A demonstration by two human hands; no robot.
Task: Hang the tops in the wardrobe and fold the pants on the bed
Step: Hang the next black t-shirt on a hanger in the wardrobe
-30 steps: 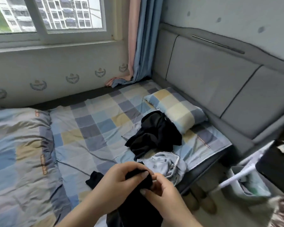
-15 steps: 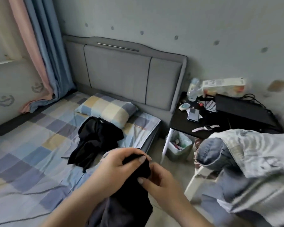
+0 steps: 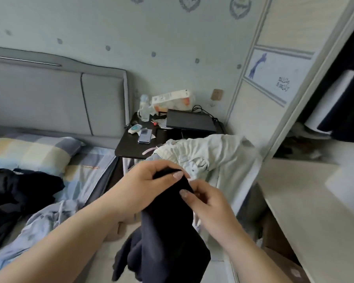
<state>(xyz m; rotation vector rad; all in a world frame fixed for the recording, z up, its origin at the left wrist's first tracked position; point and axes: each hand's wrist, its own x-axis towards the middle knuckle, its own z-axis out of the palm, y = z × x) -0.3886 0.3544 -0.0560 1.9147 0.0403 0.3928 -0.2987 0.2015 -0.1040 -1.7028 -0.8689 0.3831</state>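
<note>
Black garment [image 3: 168, 231] — no legible label

The bed [image 3: 90, 172] lies left, its pillow [image 3: 31, 154] against the headboard [image 3: 55, 99]. The table [image 3: 129, 146] stands right of it, carrying a phone [image 3: 145, 135]. The wardrobe [image 3: 294, 82] stands far right.

Grey padded headboard [image 3: 55, 99]; black bedside table [image 3: 131, 145]; dotted wall [image 3: 151, 37].
</note>
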